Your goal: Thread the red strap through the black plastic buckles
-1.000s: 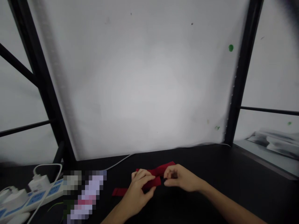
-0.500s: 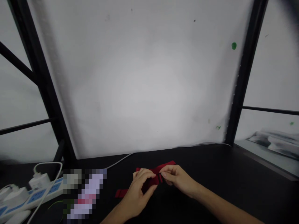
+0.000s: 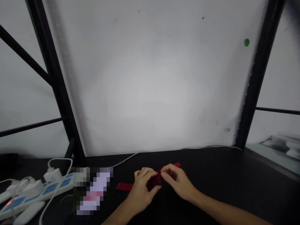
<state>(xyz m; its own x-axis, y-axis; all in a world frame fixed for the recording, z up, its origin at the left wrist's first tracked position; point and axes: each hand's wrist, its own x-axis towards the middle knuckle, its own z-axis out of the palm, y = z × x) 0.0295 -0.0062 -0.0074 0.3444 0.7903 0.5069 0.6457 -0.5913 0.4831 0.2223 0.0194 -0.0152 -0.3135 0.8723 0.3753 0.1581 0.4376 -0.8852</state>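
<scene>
A red fabric strap (image 3: 124, 186) lies on the black tabletop (image 3: 222, 178) near the front centre. My left hand (image 3: 142, 190) covers its middle, fingers curled over the folded part. My right hand (image 3: 178, 184) meets it from the right, fingertips pinching the strap where a small dark piece shows. One red end sticks out to the left, another corner (image 3: 177, 164) pokes out behind my right hand. The rest of the strap is hidden under both hands.
A white and blue power strip (image 3: 35, 192) with plugs and white cables lies at the left edge. A pixelated object (image 3: 92, 190) sits left of my hands. A white cable (image 3: 124, 160) runs along the white back panel. Black frame posts (image 3: 255, 81) stand on both sides.
My hands have drawn closer together over the strap, and my right fingers have shifted left onto its middle. The view has panned slightly, so everything sits further right.
</scene>
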